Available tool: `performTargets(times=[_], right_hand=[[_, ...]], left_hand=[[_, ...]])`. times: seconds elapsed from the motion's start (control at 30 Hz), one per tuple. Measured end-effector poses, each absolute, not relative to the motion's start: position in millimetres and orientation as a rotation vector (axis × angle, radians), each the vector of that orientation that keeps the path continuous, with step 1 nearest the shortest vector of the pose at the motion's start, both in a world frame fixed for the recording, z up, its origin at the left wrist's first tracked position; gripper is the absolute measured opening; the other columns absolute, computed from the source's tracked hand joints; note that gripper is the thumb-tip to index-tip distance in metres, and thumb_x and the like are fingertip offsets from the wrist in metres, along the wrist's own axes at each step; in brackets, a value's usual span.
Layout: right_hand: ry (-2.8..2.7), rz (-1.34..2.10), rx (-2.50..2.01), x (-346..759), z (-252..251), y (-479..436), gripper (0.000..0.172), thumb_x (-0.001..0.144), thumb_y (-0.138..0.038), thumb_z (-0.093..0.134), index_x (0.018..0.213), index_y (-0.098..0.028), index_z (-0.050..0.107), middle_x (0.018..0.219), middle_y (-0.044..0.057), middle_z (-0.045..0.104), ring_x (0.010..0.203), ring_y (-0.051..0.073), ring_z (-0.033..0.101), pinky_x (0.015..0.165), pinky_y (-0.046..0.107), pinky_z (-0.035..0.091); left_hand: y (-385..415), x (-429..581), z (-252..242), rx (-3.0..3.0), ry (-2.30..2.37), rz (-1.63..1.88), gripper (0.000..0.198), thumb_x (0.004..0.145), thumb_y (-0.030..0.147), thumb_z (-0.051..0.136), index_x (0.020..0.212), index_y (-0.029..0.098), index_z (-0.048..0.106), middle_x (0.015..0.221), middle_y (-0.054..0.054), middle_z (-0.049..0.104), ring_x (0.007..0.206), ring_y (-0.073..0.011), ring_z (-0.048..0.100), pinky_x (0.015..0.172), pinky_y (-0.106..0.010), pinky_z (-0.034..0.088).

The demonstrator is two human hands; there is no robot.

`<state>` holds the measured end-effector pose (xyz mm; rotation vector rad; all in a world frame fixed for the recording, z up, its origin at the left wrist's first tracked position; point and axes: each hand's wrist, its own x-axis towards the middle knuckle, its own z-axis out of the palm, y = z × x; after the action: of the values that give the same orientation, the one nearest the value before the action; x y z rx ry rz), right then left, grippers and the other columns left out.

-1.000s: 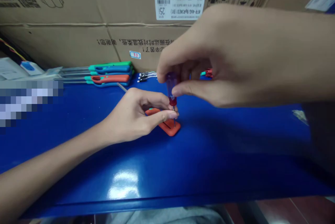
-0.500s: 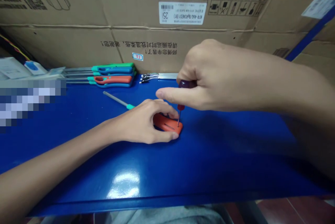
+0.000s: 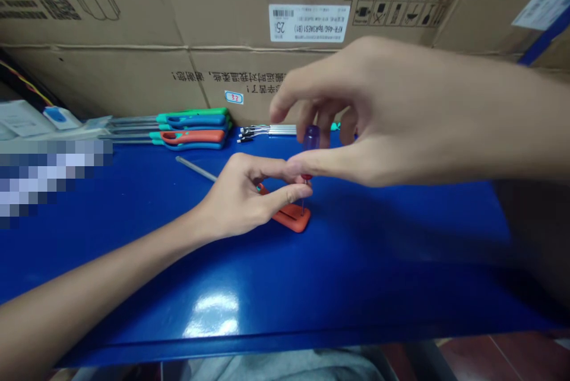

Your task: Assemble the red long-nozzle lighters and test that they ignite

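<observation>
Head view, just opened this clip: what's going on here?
A person is working over a glossy blue workbench. A small screwdriver with a translucent purple handle stands upright, its thin shaft reaching down to an orange-red slotted block. The right hand curves around the handle, and the left hand reaches in by its red collar. Green, blue and orange-handled screwdrivers lie behind.

The right hand (image 3: 369, 111) curves around a small purple-handled screwdriver (image 3: 311, 137), its thumb at the handle, while the thin steel shaft stands upright on a red-orange rubber block (image 3: 294, 219). The left hand (image 3: 243, 197) reaches in just beside the shaft, over the block, on a glossy blue workbench (image 3: 356, 286)
</observation>
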<state>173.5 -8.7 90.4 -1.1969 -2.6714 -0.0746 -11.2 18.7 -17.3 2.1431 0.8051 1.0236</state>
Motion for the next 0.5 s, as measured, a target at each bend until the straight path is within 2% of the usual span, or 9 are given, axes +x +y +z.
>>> performTargets(times=[0.07,0.1,0.23,0.37,0.5], right_hand=[[-2.677,-0.168,-1.014,178.7,92.7,-9.9,0.027,0.082,-0.035,0.063,0.109,-0.030,0.064,0.110,-0.005,0.065,0.086,0.012,0.059,0.062,0.021,0.043],[-2.680,-0.227,-0.950,180.3,93.2,-10.4,0.028,0.081,-0.030,0.064,0.109,-0.030,0.065,0.110,-0.007,0.065,0.086,0.011,0.059,0.062,0.020,0.044],[-2.698,-0.325,-0.973,180.7,92.8,-11.8,0.016,0.079,-0.022,0.061,0.093,-0.024,0.068,0.084,-0.004,0.067,0.067,0.011,0.056,0.052,0.023,0.037],[-2.694,-0.376,-1.069,179.2,91.3,-12.0,0.014,0.088,-0.031,0.052,0.090,-0.023,0.063,0.078,0.000,0.064,0.063,0.013,0.053,0.050,0.026,0.032],[-2.679,-0.368,-1.169,179.0,89.4,-11.5,0.023,0.090,-0.043,0.050,0.084,-0.024,0.062,0.065,0.000,0.058,0.052,0.012,0.046,0.047,0.027,0.028]], left_hand=[[17.1,-10.9,-16.7,2.196,0.770,1.018,0.010,0.080,0.023,0.069,0.079,0.015,0.074,0.077,0.000,0.076,0.068,-0.0138,0.069,0.063,-0.020,0.053],[16.5,-10.7,-16.6,2.210,0.759,1.004,0.009,0.081,0.021,0.067,0.080,0.015,0.073,0.077,0.000,0.076,0.071,-0.0136,0.069,0.067,-0.019,0.053],[15.3,-9.8,-17.1,2.190,0.723,0.965,0.011,0.084,0.019,0.063,0.082,0.014,0.072,0.080,-0.002,0.075,0.074,-0.0138,0.070,0.068,-0.020,0.054],[16.4,-6.8,-15.8,2.060,0.686,1.021,0.009,0.075,0.020,0.071,0.081,0.013,0.071,0.079,-0.003,0.074,0.075,-0.0159,0.070,0.072,-0.024,0.057],[17.4,-3.7,-15.2,1.924,0.721,1.075,0.014,0.066,0.020,0.079,0.071,0.014,0.067,0.069,0.000,0.070,0.064,-0.0129,0.067,0.064,-0.021,0.056]])
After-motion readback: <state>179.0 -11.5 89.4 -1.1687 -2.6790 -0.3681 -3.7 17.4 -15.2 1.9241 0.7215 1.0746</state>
